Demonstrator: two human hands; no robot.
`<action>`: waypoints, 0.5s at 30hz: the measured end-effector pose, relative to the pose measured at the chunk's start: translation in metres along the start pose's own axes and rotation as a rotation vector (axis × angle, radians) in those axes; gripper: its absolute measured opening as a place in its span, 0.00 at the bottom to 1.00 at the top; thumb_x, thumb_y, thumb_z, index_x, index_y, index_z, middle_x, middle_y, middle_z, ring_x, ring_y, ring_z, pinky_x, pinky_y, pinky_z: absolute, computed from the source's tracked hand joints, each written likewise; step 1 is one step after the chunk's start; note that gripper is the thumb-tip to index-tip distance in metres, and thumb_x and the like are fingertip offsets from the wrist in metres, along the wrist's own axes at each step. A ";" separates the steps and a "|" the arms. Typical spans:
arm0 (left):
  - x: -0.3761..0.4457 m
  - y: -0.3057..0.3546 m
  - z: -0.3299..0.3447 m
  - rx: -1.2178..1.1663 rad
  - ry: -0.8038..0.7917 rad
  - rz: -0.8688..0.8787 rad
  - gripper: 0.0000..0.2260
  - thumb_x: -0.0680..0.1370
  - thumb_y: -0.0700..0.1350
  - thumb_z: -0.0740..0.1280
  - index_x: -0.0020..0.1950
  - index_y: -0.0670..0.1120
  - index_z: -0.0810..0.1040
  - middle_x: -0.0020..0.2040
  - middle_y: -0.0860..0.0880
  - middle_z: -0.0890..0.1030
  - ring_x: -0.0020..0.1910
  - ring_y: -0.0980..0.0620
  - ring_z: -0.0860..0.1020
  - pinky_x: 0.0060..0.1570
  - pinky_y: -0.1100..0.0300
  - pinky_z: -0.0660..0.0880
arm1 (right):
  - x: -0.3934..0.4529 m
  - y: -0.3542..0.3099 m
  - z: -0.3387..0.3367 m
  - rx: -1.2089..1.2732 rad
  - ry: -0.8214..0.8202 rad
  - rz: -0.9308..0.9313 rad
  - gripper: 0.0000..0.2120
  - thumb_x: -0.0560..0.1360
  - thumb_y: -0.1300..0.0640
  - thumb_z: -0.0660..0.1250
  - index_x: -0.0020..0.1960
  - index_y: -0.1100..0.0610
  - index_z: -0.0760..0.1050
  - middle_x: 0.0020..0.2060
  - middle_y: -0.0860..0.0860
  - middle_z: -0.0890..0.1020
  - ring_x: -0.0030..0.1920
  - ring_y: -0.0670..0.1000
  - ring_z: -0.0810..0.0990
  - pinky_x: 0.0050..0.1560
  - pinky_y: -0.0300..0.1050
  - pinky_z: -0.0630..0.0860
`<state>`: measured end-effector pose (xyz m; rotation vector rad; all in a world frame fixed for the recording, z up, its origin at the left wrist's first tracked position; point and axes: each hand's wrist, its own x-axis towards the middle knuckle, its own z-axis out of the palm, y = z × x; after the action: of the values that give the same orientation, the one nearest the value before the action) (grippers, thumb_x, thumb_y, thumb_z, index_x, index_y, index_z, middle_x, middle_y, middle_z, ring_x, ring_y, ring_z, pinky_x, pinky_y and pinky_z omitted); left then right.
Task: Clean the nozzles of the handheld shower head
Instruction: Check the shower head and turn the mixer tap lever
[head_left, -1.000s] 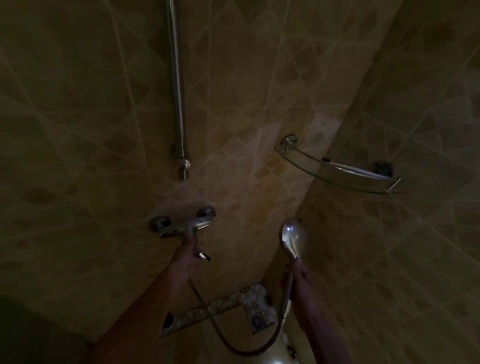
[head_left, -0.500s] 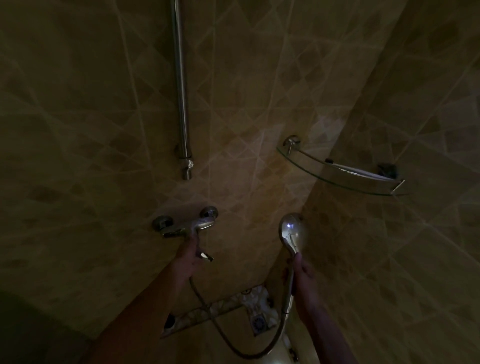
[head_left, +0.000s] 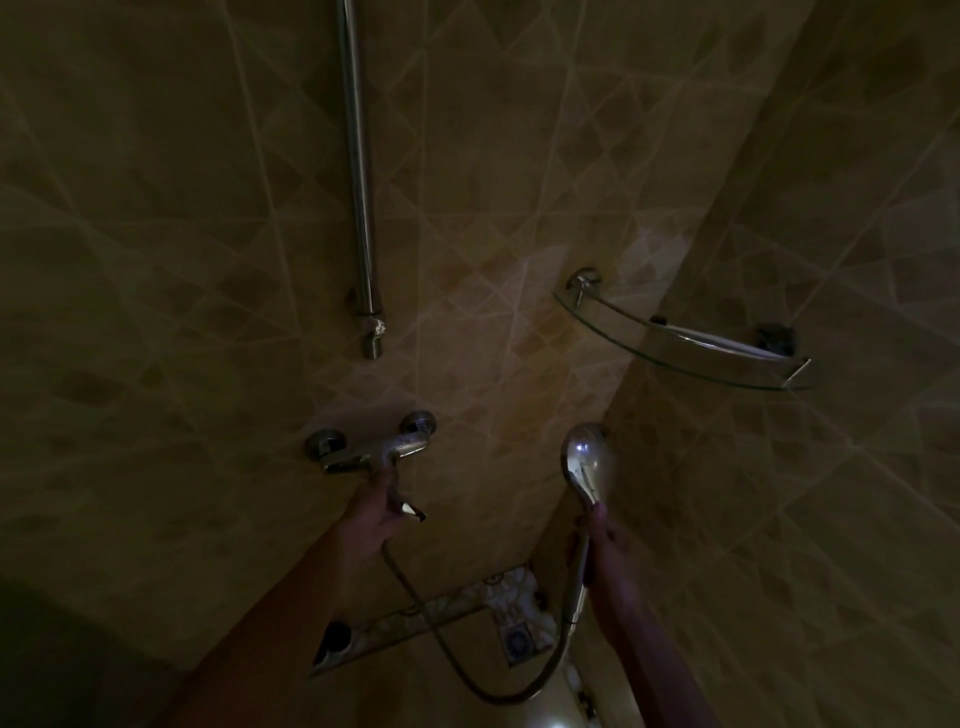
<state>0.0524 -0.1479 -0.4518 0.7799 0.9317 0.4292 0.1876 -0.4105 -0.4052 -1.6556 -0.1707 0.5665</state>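
Observation:
The room is very dim. My right hand (head_left: 605, 551) grips the handle of the chrome handheld shower head (head_left: 587, 460), holding it upright with its shiny back toward me; the nozzle face is hidden. A metal hose (head_left: 467, 675) loops from the handle down and back up to the wall mixer tap (head_left: 374, 447). My left hand (head_left: 371, 512) is closed around the tap's lever just under the mixer body.
A vertical chrome riser rail (head_left: 358, 171) runs up the tiled wall above the tap. A glass corner shelf (head_left: 685, 345) is fixed at the right. A floor drain (head_left: 517, 642) and a patterned tile strip (head_left: 415, 618) lie below.
The shower head has risen slightly and the view has shifted a little. My left hand stays on the tap lever.

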 end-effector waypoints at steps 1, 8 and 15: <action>-0.001 0.002 0.001 -0.004 -0.003 -0.002 0.16 0.81 0.49 0.58 0.38 0.41 0.73 0.23 0.50 0.79 0.24 0.55 0.79 0.31 0.59 0.79 | 0.000 0.000 -0.001 0.003 -0.007 0.000 0.24 0.74 0.36 0.56 0.37 0.55 0.74 0.28 0.52 0.76 0.27 0.47 0.73 0.26 0.38 0.67; -0.005 -0.001 0.005 -0.005 0.055 0.037 0.09 0.82 0.45 0.60 0.44 0.43 0.74 0.24 0.51 0.81 0.23 0.58 0.79 0.23 0.66 0.76 | -0.004 -0.005 -0.002 0.009 -0.039 -0.003 0.23 0.79 0.39 0.54 0.37 0.54 0.74 0.28 0.50 0.76 0.27 0.45 0.74 0.25 0.37 0.67; 0.006 -0.009 0.000 0.257 0.198 0.060 0.20 0.78 0.52 0.66 0.30 0.41 0.74 0.27 0.43 0.74 0.26 0.47 0.72 0.22 0.65 0.69 | -0.003 -0.001 0.001 0.001 -0.014 0.024 0.25 0.78 0.38 0.55 0.32 0.51 0.78 0.27 0.47 0.78 0.29 0.48 0.76 0.31 0.41 0.69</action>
<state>0.0552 -0.1503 -0.4619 1.0141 1.1656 0.4499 0.1845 -0.4105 -0.4030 -1.6546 -0.1613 0.5962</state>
